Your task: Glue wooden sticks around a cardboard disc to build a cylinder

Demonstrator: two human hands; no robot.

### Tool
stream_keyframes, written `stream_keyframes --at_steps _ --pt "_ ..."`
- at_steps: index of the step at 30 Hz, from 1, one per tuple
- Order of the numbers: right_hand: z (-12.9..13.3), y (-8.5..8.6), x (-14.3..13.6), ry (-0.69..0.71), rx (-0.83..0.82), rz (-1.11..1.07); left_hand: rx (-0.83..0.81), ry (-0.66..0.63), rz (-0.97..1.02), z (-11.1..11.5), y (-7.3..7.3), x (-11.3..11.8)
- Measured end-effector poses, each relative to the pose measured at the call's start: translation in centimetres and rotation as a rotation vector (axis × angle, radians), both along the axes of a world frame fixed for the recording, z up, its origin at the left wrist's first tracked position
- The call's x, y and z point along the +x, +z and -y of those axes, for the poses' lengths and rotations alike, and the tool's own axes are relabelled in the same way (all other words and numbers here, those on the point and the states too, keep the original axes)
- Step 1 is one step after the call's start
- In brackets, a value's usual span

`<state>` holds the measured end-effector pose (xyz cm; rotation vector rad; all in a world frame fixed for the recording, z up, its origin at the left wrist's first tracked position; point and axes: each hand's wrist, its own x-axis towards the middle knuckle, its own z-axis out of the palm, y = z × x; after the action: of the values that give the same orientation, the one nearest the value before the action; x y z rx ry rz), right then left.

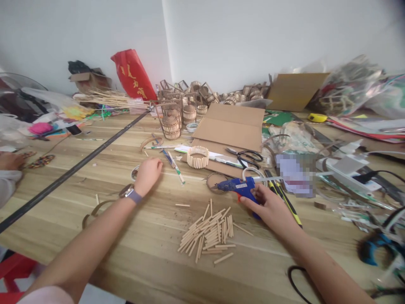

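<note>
My right hand (267, 204) is closed around the handle of a blue hot glue gun (236, 185), whose nozzle points left above a brown ring strip (215, 182). A glue stick sticks out of its back end. My left hand (148, 176), wearing a watch, is low over the table with its fingers curled down; what they hold, if anything, is hidden. Beyond and between the hands stands a ring of short wooden sticks (198, 158). A loose pile of short wooden sticks (209, 234) lies between my forearms. Close to my left hand are a patterned strip (172, 162) and a tape roll (134, 173).
Small stick baskets (171, 128) crowd the back. Black scissors (245, 157) lie before folded cardboard (229, 124). Yellow-black cutters (286, 198) and a white power strip (357, 173) are on the right. A dark bar (79, 164) crosses the left; another person's hand (11, 161) is beyond it.
</note>
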<state>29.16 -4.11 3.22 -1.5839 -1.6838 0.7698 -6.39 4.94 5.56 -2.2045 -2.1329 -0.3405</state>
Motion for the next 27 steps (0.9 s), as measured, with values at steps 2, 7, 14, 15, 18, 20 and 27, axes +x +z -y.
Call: stream_keyframes --at_steps 2,7,14,15,18,20,27 --pt "0.0 -0.1 0.0 -0.008 0.005 0.017 -0.055 0.07 -0.016 -2.4 0.6 -0.5" --pt "0.0 -0.3 0.1 0.008 0.038 0.046 -0.218 0.172 -0.044 -6.6 0.2 -0.9" --pt "0.0 -0.4 0.2 0.005 0.04 0.025 -0.33 0.211 -0.038 -9.2 0.4 -2.7" --pt "0.0 -0.3 0.1 0.004 0.03 0.009 -0.31 0.228 -0.034 -9.4 0.7 -3.3" --pt "0.0 0.1 0.0 0.007 -0.002 -0.046 -0.251 0.317 -0.022 -9.9 1.9 -5.4" --pt "0.0 0.3 -0.1 0.009 -0.011 -0.057 -0.226 0.365 -0.014 -10.1 2.3 -6.5" --pt "-0.1 0.1 0.2 0.011 0.01 -0.03 -0.236 0.283 0.071 -11.4 0.8 -6.7"
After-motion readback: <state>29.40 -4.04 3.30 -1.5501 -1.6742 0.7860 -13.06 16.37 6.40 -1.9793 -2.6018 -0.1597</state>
